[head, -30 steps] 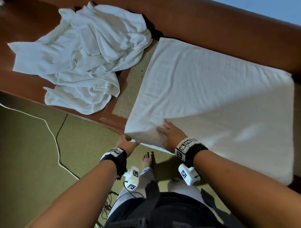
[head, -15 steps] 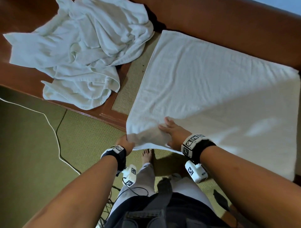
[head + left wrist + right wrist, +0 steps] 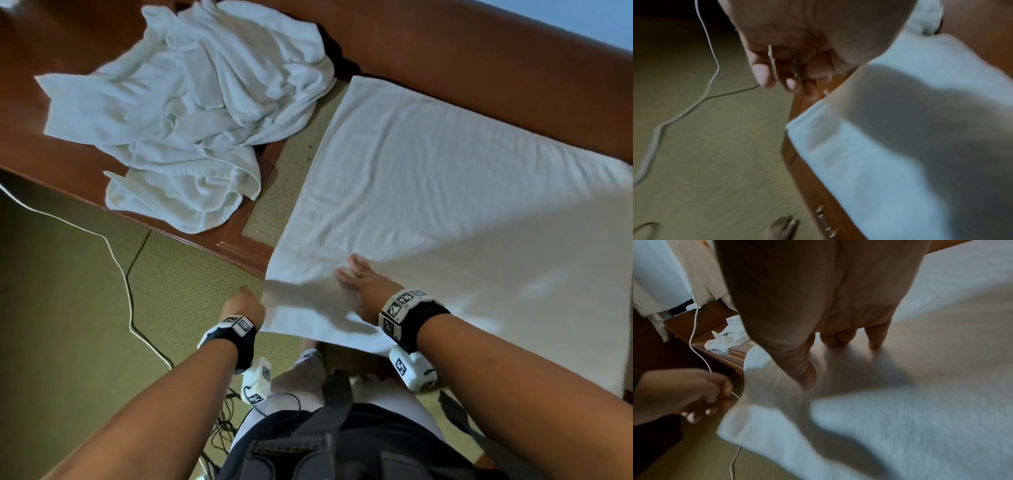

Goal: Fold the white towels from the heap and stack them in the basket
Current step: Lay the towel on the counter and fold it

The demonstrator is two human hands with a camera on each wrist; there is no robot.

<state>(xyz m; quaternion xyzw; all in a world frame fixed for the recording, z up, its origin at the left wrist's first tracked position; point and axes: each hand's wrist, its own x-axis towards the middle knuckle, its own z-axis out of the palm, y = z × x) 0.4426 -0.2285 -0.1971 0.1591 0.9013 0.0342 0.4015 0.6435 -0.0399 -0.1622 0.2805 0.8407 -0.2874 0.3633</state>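
Observation:
One white towel [image 3: 445, 205] lies spread flat on the low wooden table [image 3: 236, 251], with its near edge hanging over the front. My right hand [image 3: 363, 284] rests flat on the towel near its near-left corner, fingers straight [image 3: 875, 335]. My left hand [image 3: 244, 304] is off the table's edge at that corner. Its fingers [image 3: 777, 76] are curled and it pinches the towel's left edge [image 3: 735, 404]. The heap of crumpled white towels [image 3: 191, 113] sits on the table to the far left. No basket is in view.
A raised wooden ledge [image 3: 479, 65] runs along the back of the table. A white cable [image 3: 116, 260] and a dark cable [image 3: 132, 274] trail over the green mat floor [image 3: 68, 342] on the left. My legs [image 3: 308, 373] stand close to the table's front.
My left hand has taken the towel's near-left corner and drawn it out to the left, off the table's edge. My right hand stays pressed flat on the towel.

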